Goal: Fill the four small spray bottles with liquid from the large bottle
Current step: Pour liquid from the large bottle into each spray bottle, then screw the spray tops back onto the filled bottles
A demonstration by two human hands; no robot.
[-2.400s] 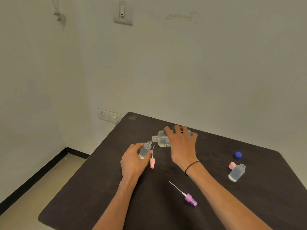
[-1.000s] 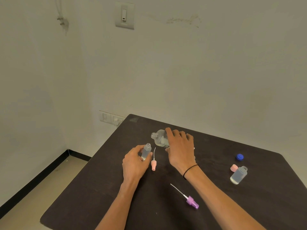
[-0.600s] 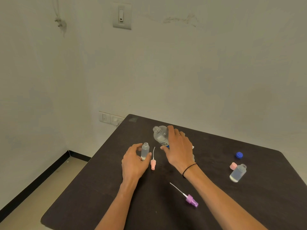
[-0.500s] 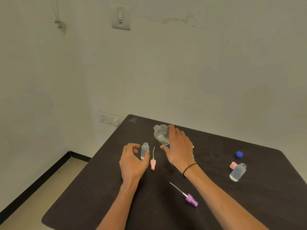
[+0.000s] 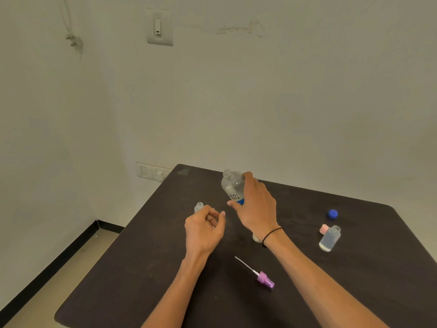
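Tipped for pouring moments ago, the large bottle [image 5: 233,187] now stands upright on the counter [image 5: 151,268], the right hand [image 5: 256,209] gripping its body. Left hand [image 5: 203,229], fingers curled, has released the small bottle [image 5: 199,207]; whether it pinches something is unclear. Uncapped and slick, both bottles probably handle best gripped mid-body.

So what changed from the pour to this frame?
The right hand tipped the large clear bottle back upright and grips it. The left hand released the small clear spray bottle, which now stands on the dark table, and reached over the pink sprayer. Purple sprayer and blue cap stayed put.
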